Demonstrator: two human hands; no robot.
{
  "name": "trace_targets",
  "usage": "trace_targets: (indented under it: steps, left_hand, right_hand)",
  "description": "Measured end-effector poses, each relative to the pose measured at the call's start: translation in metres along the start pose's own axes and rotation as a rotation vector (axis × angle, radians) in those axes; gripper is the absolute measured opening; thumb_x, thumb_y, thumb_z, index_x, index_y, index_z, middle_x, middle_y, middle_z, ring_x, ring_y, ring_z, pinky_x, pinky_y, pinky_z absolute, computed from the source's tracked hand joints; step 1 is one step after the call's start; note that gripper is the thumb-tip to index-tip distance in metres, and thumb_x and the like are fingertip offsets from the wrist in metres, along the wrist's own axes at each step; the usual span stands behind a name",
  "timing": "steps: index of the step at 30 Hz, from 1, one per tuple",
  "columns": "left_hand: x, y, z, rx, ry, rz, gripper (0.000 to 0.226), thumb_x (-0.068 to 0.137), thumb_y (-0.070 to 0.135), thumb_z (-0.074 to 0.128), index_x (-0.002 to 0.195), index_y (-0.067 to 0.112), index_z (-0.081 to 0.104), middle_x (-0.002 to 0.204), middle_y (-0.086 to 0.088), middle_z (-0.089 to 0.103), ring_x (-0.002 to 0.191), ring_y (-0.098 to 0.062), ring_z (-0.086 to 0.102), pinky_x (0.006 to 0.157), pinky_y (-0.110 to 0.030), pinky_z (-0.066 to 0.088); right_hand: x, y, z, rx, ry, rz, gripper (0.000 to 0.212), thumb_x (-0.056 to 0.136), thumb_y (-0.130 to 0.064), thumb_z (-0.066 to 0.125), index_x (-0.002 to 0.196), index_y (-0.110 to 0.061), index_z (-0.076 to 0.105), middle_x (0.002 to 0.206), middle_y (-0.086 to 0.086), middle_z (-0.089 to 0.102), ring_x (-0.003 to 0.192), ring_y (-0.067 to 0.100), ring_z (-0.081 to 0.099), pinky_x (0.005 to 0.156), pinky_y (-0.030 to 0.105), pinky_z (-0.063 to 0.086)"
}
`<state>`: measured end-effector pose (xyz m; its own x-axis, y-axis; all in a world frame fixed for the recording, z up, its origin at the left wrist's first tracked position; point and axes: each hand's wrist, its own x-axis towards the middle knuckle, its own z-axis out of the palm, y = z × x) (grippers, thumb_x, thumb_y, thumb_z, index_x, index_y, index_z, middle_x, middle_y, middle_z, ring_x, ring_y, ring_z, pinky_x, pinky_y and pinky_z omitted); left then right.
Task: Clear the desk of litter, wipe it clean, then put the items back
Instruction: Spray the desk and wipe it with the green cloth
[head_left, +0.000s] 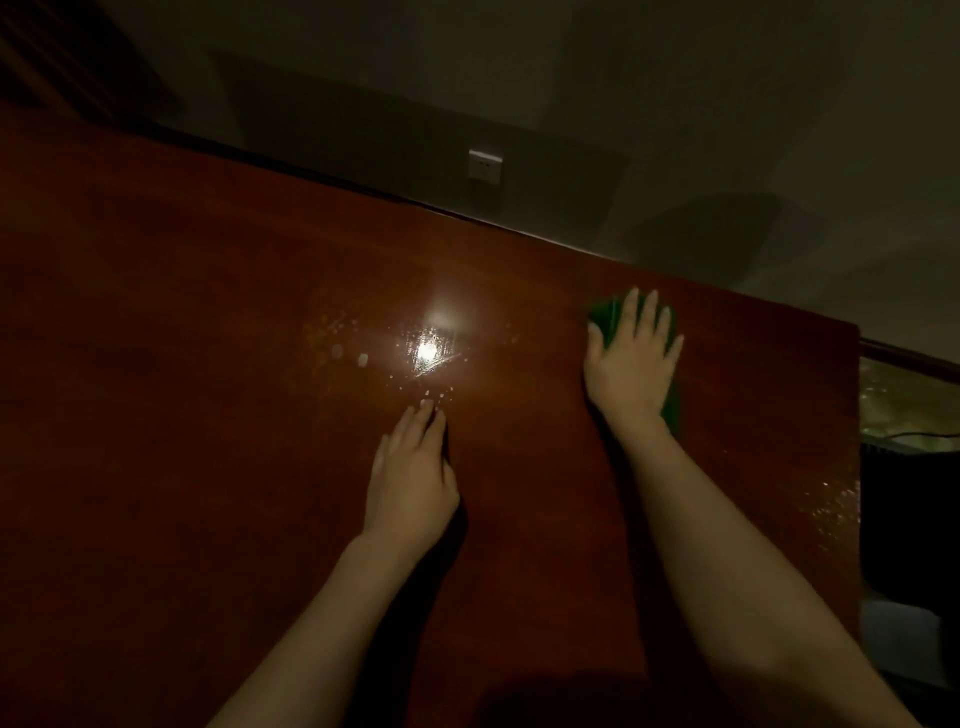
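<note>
A dark reddish-brown wooden desk (208, 364) fills most of the view, its top bare and glossy with a bright light reflection near the middle. My right hand (631, 358) lies flat with straight, spread fingers on a green cloth (605, 317), pressing it onto the desk near the far right corner. Green edges of the cloth show beyond the fingertips and beside the wrist. My left hand (410, 473) rests flat on the desk near the middle, fingers straight, holding nothing.
The desk's far edge meets a pale wall with a white wall socket (484, 165). The desk's right edge (858, 467) drops to a dark area with dim objects and a cable beyond it. Small wet spots glint around the light reflection.
</note>
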<state>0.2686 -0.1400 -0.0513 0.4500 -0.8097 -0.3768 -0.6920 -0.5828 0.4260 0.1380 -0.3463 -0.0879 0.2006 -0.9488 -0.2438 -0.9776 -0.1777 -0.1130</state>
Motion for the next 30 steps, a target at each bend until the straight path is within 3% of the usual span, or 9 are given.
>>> trace_targets:
  steps: [2,7,10,13,16,18,21,25,30]
  left_hand:
    - [0.000,0.000,0.001,0.021,-0.001,-0.006,0.061,0.097,0.013,0.039,0.152,0.016,0.012,0.160,0.002,0.001,0.146,-0.012,-0.002,0.118,-0.031,0.000]
    - [-0.001,-0.002,0.003,0.044,-0.009,0.022,0.070,0.094,0.009,0.042,0.152,0.018,0.003,0.159,0.007,-0.007,0.141,-0.003,-0.012,0.112,-0.024,-0.009]
    - [0.000,-0.004,0.003,0.040,-0.004,0.035,0.070,0.093,0.008,0.043,0.152,0.018,0.006,0.159,0.006,-0.003,0.133,0.003,-0.013,0.112,-0.024,-0.007]
    - [0.000,-0.004,0.001,0.039,0.006,0.032,0.071,0.093,0.008,0.046,0.152,0.018,0.007,0.159,0.007,-0.001,0.132,0.002,-0.012,0.112,-0.025,-0.004]
    - [-0.001,-0.002,0.003,0.055,0.022,0.025,0.072,0.094,0.011,0.046,0.151,0.020,0.003,0.158,0.009,-0.004,0.132,0.002,-0.015,0.111,-0.024,-0.007]
    - [0.000,-0.001,0.005,0.041,0.030,0.009,0.071,0.094,0.012,0.045,0.151,0.020,0.004,0.158,0.008,-0.004,0.132,0.002,-0.016,0.111,-0.024,-0.008]
    - [0.000,0.000,0.008,0.036,0.038,-0.008,0.068,0.095,0.013,0.044,0.152,0.019,0.007,0.159,0.007,-0.002,0.133,0.001,-0.015,0.112,-0.025,-0.008]
    - [0.004,-0.003,0.002,-0.028,0.052,0.005,0.063,0.094,0.008,0.043,0.151,0.018,0.017,0.157,0.009,0.011,0.144,-0.005,0.004,0.115,-0.023,0.003]
    - [0.007,-0.029,-0.017,-0.166,0.218,-0.081,0.051,0.087,-0.006,0.041,0.135,0.009,0.049,0.137,-0.006,0.050,0.128,-0.020,0.041,0.104,-0.015,0.019]
  right_hand:
    - [0.022,-0.029,0.001,-0.026,-0.004,-0.115,0.065,0.100,-0.050,0.019,0.153,-0.017,0.002,0.161,0.009,0.000,0.148,0.027,0.001,0.118,0.048,0.002]
    - [-0.018,-0.067,0.015,-0.139,-0.086,-0.675,0.063,0.098,-0.053,0.016,0.153,-0.023,0.005,0.161,0.004,0.003,0.148,0.024,0.002,0.116,0.043,-0.005]
    - [-0.075,-0.035,0.027,-0.183,-0.149,-0.917,0.063,0.095,-0.053,0.020,0.150,-0.022,0.025,0.156,0.005,0.025,0.144,0.025,0.022,0.116,0.045,0.009]
    - [-0.086,0.020,0.028,-0.204,-0.131,-0.825,0.061,0.094,-0.053,0.027,0.149,-0.024,0.024,0.154,0.002,0.025,0.141,0.024,0.030,0.117,0.045,0.015]
    - [-0.045,0.052,0.011,-0.114,-0.068,-0.461,0.062,0.098,-0.052,0.024,0.151,-0.027,0.006,0.158,-0.001,0.002,0.147,0.021,0.008,0.118,0.043,0.002]
    - [-0.006,0.050,0.000,-0.080,-0.019,-0.250,0.063,0.099,-0.051,0.022,0.152,-0.025,0.003,0.160,0.002,0.000,0.148,0.022,0.001,0.119,0.046,0.002]
    - [0.050,0.016,-0.013,-0.014,0.029,-0.155,0.062,0.100,-0.050,0.023,0.153,-0.021,0.007,0.161,0.004,0.004,0.148,0.024,0.003,0.119,0.050,0.005]
    - [0.076,-0.056,-0.010,-0.083,-0.019,-0.437,0.061,0.100,-0.051,0.021,0.153,-0.025,0.005,0.161,0.001,0.003,0.148,0.023,0.004,0.117,0.048,0.002]
    - [-0.006,-0.111,0.023,-0.198,-0.137,-1.011,0.059,0.099,-0.052,0.026,0.152,-0.030,0.013,0.160,-0.003,0.009,0.148,0.022,0.007,0.118,0.049,0.003]
